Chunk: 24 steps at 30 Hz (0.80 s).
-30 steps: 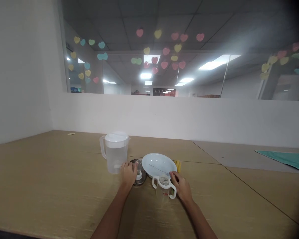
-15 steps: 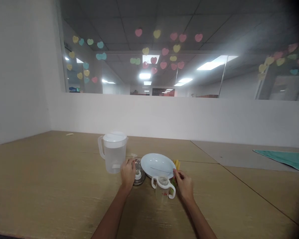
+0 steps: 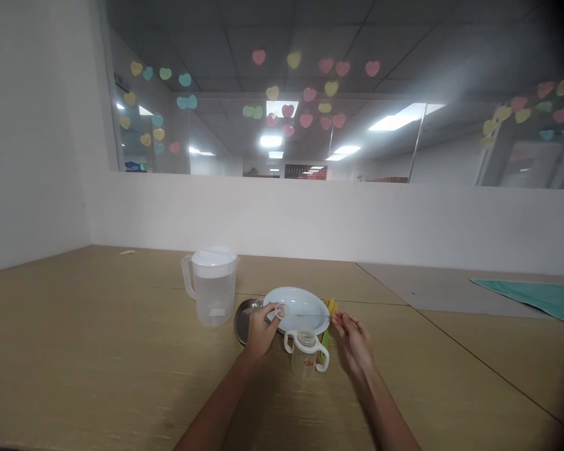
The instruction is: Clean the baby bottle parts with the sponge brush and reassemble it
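Above the left edge of the white, glossy, shallow round dish (image 3: pixel 291 297), the left hand (image 3: pixel 262 332) has thumb and fingertips pinched on a small, clear, round plastic piece (image 3: pixel 281 311). Just right of the dish, the right hand (image 3: pixel 357 344) is half curled, palm partly turned up; a thin dark rod (image 3: pixel 310 315) lies across the dish toward its fingertips, but I cannot tell whether they grip it. On the dish's near side stands a clear plastic cup (image 3: pixel 303 358) with two curved white handles and an uncovered neck. The clear piece looks light and smooth and is held by little more than its edge, so a loose pinch could let it slip into the dish or roll off its rim. If the left wrist swings toward the near side of the dish, it could knock a cup handle and tip the cup. Left of the dish, partly behind the left hand, sits a round, shiny metal plate (image 3: pixel 240 319); a trailing sleeve-less forearm might nudge it toward the tall, translucent, white-lidded plastic jug (image 3: pixel 215 288) farther left. Along the dish's right edge, yellow pieces (image 3: pixel 331 305) and a green strip (image 3: pixel 324 343) lie close enough for the right fingers to snag.
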Tool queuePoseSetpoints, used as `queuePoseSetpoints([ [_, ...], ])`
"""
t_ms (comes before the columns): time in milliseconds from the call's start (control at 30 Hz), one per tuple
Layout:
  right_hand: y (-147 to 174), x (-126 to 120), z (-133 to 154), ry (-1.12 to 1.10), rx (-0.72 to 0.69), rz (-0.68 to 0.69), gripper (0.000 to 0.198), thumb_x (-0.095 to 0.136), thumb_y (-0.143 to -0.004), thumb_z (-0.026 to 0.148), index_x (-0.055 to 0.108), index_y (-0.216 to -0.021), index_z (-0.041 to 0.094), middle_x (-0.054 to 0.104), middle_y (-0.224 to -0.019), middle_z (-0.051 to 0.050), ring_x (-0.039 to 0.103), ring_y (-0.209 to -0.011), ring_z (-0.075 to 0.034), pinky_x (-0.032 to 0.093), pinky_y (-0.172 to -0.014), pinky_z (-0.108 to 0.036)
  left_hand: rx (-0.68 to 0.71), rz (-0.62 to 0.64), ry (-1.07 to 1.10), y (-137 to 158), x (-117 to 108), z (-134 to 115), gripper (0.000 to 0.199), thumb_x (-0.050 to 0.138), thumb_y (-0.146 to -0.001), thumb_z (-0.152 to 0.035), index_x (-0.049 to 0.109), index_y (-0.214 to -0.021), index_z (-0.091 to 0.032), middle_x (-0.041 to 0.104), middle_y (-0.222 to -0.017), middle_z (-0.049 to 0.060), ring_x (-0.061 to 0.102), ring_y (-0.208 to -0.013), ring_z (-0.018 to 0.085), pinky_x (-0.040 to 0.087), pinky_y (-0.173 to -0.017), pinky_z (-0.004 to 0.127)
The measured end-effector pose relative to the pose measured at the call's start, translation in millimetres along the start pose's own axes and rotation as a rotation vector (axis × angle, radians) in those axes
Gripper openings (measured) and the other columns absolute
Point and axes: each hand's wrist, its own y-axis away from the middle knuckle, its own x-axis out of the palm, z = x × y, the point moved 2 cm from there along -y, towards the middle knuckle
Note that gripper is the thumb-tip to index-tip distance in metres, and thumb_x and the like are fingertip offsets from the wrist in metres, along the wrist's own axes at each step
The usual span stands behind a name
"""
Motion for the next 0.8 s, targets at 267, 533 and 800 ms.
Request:
queuePoseSetpoints([
  [267, -10, -7, 9, -0.141, 0.048, 0.037, 0.014, 0.073, -0.067, 0.019, 0.06, -0.071, 0.02, 0.066, -0.075, 0.0, 0.066, -0.075, -0.012, 0.057, -0.072, -0.021, 0.125, 0.112, -0.155, 11, 14, 11, 0.026, 0.044, -0.09, -0.028, 0.068, -0.096, -0.023, 0.072, -0.095, 0.003, 0.066, -0.091, 0.019, 0.041, -0.103, 0.045],
  [533, -5, -3, 7, -0.059, 0.034, 0.093, 0.018, 0.074, -0.069, 0.024, 0.057, -0.075, 0.021, 0.064, -0.071, 0.003, 0.063, -0.067, -0.011, 0.056, -0.067, -0.021, 0.144, 0.098, -0.237, 14, 18, 17, 0.028, 0.043, -0.092, -0.028, 0.069, -0.097, -0.02, 0.069, -0.09, 0.006, 0.061, -0.086, 0.019, 0.05, -0.08, 0.036],
  [800, -1, 1, 10, -0.053, 0.036, 0.115, 0.023, 0.075, -0.066, 0.029, 0.06, -0.081, 0.021, 0.063, -0.071, 0.003, 0.062, -0.067, -0.011, 0.055, -0.063, -0.021, 0.139, 0.063, -0.33, 17, 19, 13, 0.026, 0.045, -0.092, -0.029, 0.069, -0.098, -0.021, 0.07, -0.091, 0.005, 0.059, -0.088, 0.02, 0.046, -0.081, 0.038],
])
